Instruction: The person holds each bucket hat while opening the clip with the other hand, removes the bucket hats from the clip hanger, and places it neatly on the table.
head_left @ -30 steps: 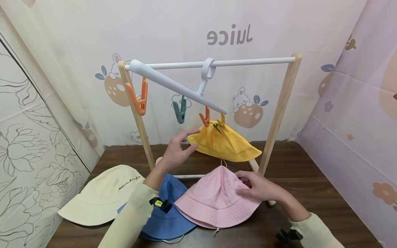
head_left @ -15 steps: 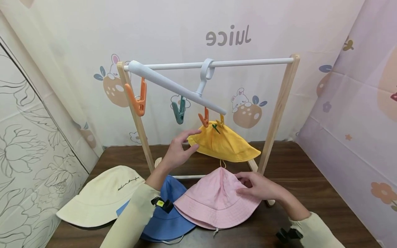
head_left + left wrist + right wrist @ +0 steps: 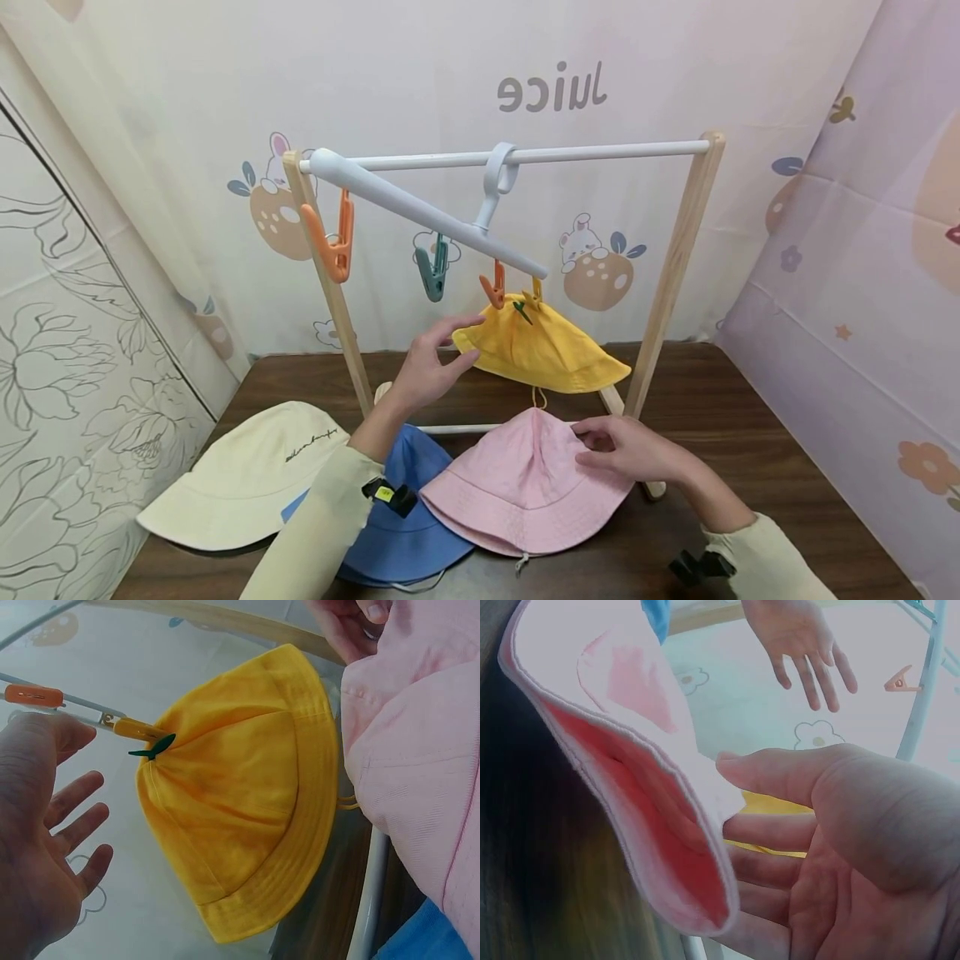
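My left hand (image 3: 429,371) is held with fingers spread beside the yellow hat (image 3: 543,350), gripping nothing. In the left wrist view, a gap separates that hand's fingers (image 3: 84,825) from the hat. The yellow hat hangs by its crown from a yellow clip (image 3: 535,292) at the low end of the tilted hanger (image 3: 427,212). My right hand (image 3: 630,450) rests loosely at the right side of the pink hat (image 3: 528,492), thumb and fingers apart. In the right wrist view, the fingers lie along the pink hat's edge (image 3: 720,877), partly hidden behind it.
A wooden rack with a white bar (image 3: 600,152) carries the hanger. Orange clips (image 3: 339,242) and a green clip (image 3: 432,271) hang from it. The blue hat (image 3: 412,533) lies partly under the pink hat and my left forearm. A cream hat (image 3: 240,483) sits at the left.
Both hands stay almost in place; the right hand shifts very slightly at the pink hat. The head view moves a little.
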A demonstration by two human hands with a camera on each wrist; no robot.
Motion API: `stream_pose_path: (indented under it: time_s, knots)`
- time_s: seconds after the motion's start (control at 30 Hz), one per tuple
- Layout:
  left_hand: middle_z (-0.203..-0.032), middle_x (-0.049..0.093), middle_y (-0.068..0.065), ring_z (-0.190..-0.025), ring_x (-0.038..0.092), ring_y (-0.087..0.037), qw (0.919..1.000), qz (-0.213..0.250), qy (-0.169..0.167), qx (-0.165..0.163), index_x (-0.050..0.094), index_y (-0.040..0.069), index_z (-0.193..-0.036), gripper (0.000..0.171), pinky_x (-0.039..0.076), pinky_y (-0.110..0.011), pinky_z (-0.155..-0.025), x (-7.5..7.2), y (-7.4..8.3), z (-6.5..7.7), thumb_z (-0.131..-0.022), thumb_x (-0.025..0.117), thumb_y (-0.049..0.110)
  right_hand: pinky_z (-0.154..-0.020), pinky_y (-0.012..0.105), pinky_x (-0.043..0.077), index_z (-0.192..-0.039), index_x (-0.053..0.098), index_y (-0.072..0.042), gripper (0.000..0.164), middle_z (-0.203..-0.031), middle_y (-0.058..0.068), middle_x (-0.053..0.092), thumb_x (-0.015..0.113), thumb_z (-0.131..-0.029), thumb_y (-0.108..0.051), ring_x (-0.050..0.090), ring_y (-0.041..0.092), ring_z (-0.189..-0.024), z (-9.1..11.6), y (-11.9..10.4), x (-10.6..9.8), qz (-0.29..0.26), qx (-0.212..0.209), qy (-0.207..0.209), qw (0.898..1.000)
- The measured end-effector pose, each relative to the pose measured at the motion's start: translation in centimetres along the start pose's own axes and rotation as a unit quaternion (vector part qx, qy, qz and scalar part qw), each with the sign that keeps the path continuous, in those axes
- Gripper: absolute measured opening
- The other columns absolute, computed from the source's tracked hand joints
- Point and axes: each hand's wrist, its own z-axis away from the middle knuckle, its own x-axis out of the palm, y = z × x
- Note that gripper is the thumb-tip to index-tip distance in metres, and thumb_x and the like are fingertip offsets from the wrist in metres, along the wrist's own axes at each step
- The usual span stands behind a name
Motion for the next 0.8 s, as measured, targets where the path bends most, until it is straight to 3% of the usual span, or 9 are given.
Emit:
stream_pose_path:
  time_s: [0.17, 0.37, 0.8]
  knots:
    - [-0.164, 0.065, -0.015, -0.155, 0.056, -0.04, 1.0, 0.002, 0.001, 0.003, 0.064, 0.008, -0.156, 0.05, 0.047, -0.069, -0.124, -0.1, -0.1, 0.1, -0.107, 0.074, 0.012, -0.077, 0.021, 0.055, -0.135, 0.073, 0.01, 0.043, -0.104, 0.003, 0.084, 0.079, -0.103, -0.018, 0.068, -0.006, -0.092, 0.3, -0.1, -0.5, -0.012, 0.003, 0.002, 1.0]
    - [-0.164, 0.065, -0.014, -0.156, 0.057, -0.038, 1.0, -0.001, 0.001, -0.003, 0.064, 0.008, -0.156, 0.049, 0.048, -0.067, -0.125, -0.3, -0.2, 0.1, -0.108, 0.074, 0.012, -0.064, 0.025, 0.059, -0.138, 0.07, 0.012, 0.041, -0.107, 0.013, 0.082, 0.074, -0.107, -0.014, 0.069, 0.004, -0.08, 0.3, 0.0, -1.2, -0.064, 0.025, -0.016, 0.998]
    - [-0.164, 0.065, -0.015, -0.156, 0.056, -0.039, 1.0, -0.003, 0.0, -0.003, 0.064, 0.006, -0.156, 0.049, 0.047, -0.07, -0.125, -0.3, -0.1, -0.3, -0.108, 0.073, 0.013, -0.065, 0.027, 0.061, -0.14, 0.069, 0.01, 0.042, -0.107, 0.013, 0.082, 0.074, -0.108, -0.016, 0.071, 0.003, -0.085, -0.1, -0.1, -1.7, -0.063, 0.023, -0.023, 0.998]
